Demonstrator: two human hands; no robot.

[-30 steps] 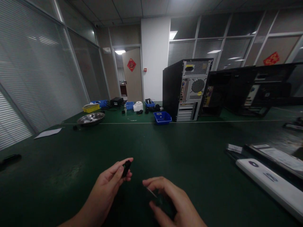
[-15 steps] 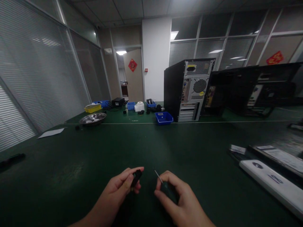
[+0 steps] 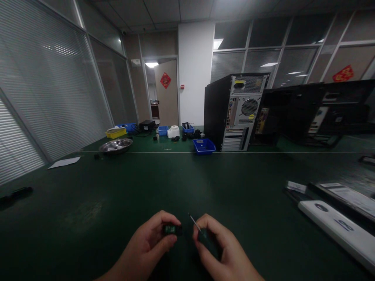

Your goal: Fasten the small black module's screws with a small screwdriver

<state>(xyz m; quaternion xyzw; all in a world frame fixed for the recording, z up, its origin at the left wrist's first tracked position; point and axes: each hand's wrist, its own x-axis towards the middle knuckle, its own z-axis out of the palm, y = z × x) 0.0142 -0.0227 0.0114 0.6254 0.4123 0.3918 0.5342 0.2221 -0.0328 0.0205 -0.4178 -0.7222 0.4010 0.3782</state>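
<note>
Near the bottom middle of the head view, my left hand [image 3: 152, 244] pinches a small black part [image 3: 172, 229] between thumb and fingers. A green, board-like face of this part is turned toward me; its exact kind I cannot make out. Just to the right, my right hand [image 3: 221, 246] is wrapped round the dark green handle of a screwdriver [image 3: 205, 237]. Its thin metal shaft points up and left, with the tip apart from the black part. Both hands are held above the green tabletop [image 3: 181, 183].
A blue tray [image 3: 204, 147] stands beside a black computer tower [image 3: 218, 117]. At back left are a metal bowl [image 3: 115, 146] and a yellow tray [image 3: 116, 133]. A long white device [image 3: 336, 222] lies at right, a dark tool-like object [image 3: 16, 195] at far left.
My left hand has turned the small black part from a steep tilt to nearly level, so its green face shows. The right hand keeps the screwdriver in almost the same place.
</note>
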